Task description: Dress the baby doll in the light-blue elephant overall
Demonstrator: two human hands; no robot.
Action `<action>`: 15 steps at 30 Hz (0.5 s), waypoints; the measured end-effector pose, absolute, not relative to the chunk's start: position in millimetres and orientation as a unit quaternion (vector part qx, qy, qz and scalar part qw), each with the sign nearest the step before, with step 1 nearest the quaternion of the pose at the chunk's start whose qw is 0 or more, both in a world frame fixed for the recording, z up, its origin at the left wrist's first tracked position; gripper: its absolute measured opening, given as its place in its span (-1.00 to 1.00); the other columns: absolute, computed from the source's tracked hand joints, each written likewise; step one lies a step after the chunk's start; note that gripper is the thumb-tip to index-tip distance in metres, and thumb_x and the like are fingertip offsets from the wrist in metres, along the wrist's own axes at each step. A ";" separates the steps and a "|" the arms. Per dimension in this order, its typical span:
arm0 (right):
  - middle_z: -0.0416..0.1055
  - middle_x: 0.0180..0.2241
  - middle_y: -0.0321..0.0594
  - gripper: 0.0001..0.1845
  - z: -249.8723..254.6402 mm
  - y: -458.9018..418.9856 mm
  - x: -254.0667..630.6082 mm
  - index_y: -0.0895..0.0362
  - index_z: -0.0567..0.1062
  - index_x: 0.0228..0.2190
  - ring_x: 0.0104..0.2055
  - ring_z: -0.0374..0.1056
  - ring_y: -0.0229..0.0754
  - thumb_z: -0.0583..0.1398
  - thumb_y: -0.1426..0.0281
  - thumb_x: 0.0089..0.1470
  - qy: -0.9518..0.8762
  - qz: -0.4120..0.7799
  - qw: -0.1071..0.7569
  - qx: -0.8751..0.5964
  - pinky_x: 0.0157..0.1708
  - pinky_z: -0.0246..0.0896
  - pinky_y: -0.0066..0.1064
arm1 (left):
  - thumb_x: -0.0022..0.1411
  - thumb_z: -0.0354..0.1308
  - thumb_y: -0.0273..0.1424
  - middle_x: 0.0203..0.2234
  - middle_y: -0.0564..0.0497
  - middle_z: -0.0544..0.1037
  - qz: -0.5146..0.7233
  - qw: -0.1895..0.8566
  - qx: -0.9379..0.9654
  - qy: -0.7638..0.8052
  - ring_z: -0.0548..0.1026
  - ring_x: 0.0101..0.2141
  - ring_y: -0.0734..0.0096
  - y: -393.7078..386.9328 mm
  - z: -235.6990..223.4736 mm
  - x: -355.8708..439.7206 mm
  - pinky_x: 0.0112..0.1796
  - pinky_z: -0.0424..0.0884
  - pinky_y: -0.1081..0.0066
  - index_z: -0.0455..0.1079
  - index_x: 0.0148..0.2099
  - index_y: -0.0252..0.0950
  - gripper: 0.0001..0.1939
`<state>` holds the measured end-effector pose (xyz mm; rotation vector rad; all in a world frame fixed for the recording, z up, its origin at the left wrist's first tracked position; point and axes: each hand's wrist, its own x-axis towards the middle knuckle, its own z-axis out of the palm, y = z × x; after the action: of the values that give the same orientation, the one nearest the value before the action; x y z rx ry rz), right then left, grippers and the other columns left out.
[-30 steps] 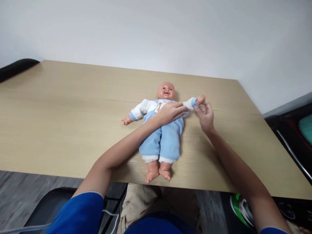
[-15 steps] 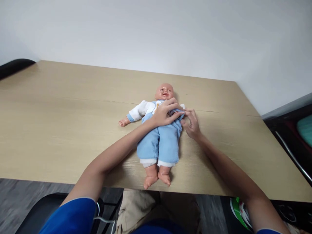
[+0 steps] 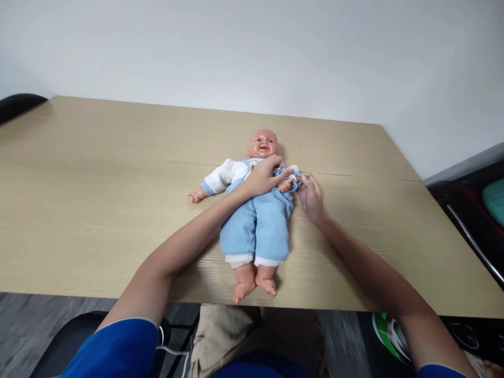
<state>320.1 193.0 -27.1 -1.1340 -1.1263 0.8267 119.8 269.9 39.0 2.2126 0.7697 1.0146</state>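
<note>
A baby doll [image 3: 255,220] in a light blue romper and white sleeves lies on its back on the wooden table [image 3: 98,173], head away from me, feet at the near edge. My left hand [image 3: 264,177] rests on the doll's chest, its fingers curled round the romper's strap. My right hand [image 3: 310,196] pinches the doll's folded arm and blue cuff at the doll's shoulder. The doll's other arm stretches out to the left.
The table meets a white wall at the back. A black chair back [image 3: 19,105] shows at the far left. Dark furniture with a teal item [image 3: 494,202] stands at the right. A green and white object [image 3: 388,331] lies on the floor under the table's right side.
The doll's arm, stretched out to the right a second ago, has been folded in over its chest by my right hand. My left hand has shifted a little up the chest.
</note>
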 end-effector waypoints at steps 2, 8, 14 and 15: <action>0.43 -0.25 -0.24 -0.45 -28.0 192.6 321.0 -0.03 0.39 -0.21 -0.18 0.44 -0.07 0.24 -0.25 0.38 -0.496 0.341 0.620 -0.504 -0.05 0.57 -0.22 | 0.59 0.13 0.08 -0.23 -0.07 0.59 0.361 0.287 0.836 0.297 0.54 -0.19 0.15 270.3 39.7 119.2 -0.09 0.37 0.17 0.38 -0.12 -0.19 -0.56; 0.42 0.12 -0.04 -0.42 -25.7 182.1 319.2 -0.01 0.48 -0.22 0.27 0.40 0.06 0.40 -0.24 0.27 -0.514 0.247 0.619 -0.540 0.31 0.51 -0.10 | 0.57 0.10 -0.05 -0.26 -0.02 0.56 0.330 0.291 0.840 0.317 0.54 -0.20 0.17 268.0 42.9 117.5 -0.11 0.35 0.20 0.29 -0.12 -0.17 -0.69; 0.47 -0.16 -0.20 -0.35 -27.3 193.1 318.3 -0.03 0.40 -0.21 -0.06 0.44 -0.06 0.33 -0.34 0.27 -0.475 0.320 0.621 -0.535 0.01 0.52 -0.24 | 0.61 0.12 0.01 -0.27 -0.02 0.57 0.327 0.296 0.836 0.328 0.53 -0.22 0.18 265.7 42.5 119.3 -0.14 0.31 0.21 0.37 -0.05 -0.18 -0.64; 0.44 -0.22 -0.24 -0.32 -27.7 197.8 318.6 -0.03 0.37 -0.22 -0.12 0.42 -0.08 0.35 -0.35 0.22 -0.463 0.337 0.622 -0.534 -0.06 0.50 -0.27 | 0.62 0.12 0.02 -0.26 -0.02 0.58 0.328 0.295 0.834 0.332 0.53 -0.22 0.18 266.0 42.5 119.9 -0.14 0.30 0.21 0.37 -0.04 -0.18 -0.63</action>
<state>318.6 197.8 -27.7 -1.2260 -1.0646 0.7739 119.9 266.0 42.5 2.2177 0.8834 0.8732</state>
